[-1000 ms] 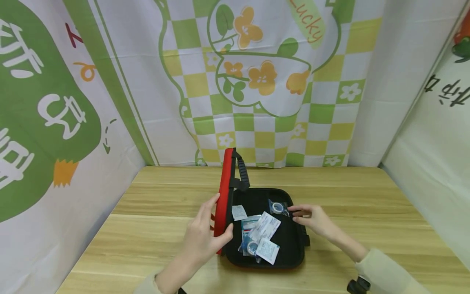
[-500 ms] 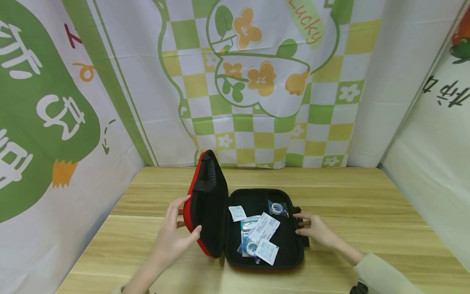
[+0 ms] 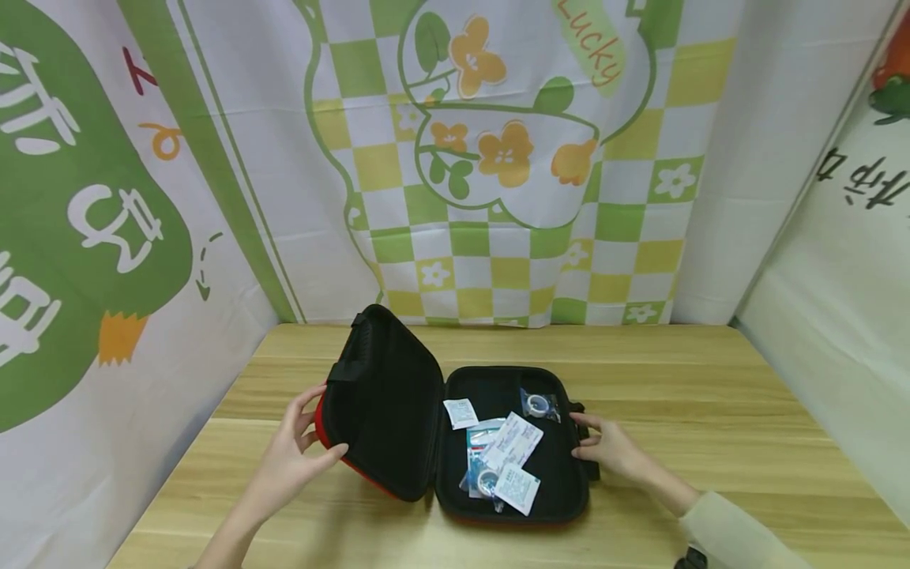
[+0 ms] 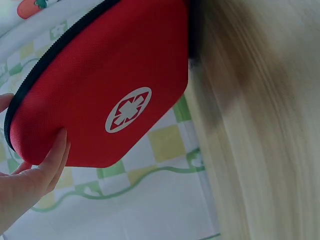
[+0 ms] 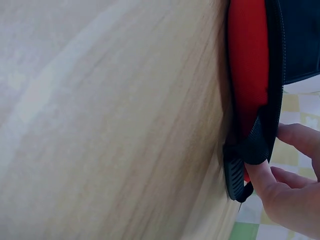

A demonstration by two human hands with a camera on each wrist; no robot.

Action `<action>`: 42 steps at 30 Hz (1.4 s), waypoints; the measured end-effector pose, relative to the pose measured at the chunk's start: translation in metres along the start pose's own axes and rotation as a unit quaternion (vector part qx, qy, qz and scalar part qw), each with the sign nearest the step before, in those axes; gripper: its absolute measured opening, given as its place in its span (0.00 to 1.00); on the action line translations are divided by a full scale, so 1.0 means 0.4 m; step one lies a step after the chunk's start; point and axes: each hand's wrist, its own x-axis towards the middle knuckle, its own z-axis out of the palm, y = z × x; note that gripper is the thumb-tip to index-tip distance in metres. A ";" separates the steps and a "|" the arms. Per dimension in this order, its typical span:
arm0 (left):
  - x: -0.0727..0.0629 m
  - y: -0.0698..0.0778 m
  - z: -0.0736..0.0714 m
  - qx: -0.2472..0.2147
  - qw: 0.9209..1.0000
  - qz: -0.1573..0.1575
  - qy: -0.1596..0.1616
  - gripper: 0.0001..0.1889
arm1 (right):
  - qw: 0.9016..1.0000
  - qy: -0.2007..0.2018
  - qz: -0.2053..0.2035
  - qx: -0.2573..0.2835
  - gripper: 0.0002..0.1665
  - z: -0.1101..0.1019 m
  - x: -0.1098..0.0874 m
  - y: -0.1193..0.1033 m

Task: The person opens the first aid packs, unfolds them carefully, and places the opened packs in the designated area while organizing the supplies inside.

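A red first-aid case [image 3: 558, 474] with black lining lies unfolded on the table. My left hand [image 3: 287, 454] grips the free edge of its lid [image 3: 387, 403], which leans back to the left. In the left wrist view, a white medical emblem [image 4: 128, 110] marks the lid's red outside. My right hand [image 3: 611, 450] pinches the base's right rim beside the black handle [image 5: 234, 172]. Inside the base lie a white sachet [image 3: 460, 413], a bagged tape roll [image 3: 538, 405], a printed white packet [image 3: 515, 442], another sachet [image 3: 517, 487] and a second roll [image 3: 487, 481].
The wood-grain table [image 3: 697, 379] extends around the case. A green-checked printed curtain [image 3: 512, 269] hangs behind its far edge, with white printed sheets on both sides.
My left hand has swung the lid from nearly upright down to the left, showing its black inside. My right hand has moved from near the bagged tape roll to the base's right rim.
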 end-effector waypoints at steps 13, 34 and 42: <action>-0.002 -0.057 -0.030 -0.074 0.991 -0.109 -0.023 0.36 | 0.999 0.034 0.037 0.004 0.34 -0.017 -0.023 0.009; -0.040 -0.173 0.036 -0.046 0.971 -0.229 -0.043 0.32 | 0.994 0.053 0.069 -0.072 0.35 -0.130 -0.109 0.049; -0.062 -0.208 0.065 -0.046 0.970 -0.226 -0.071 0.33 | 0.993 0.054 0.062 -0.083 0.35 -0.154 -0.126 0.058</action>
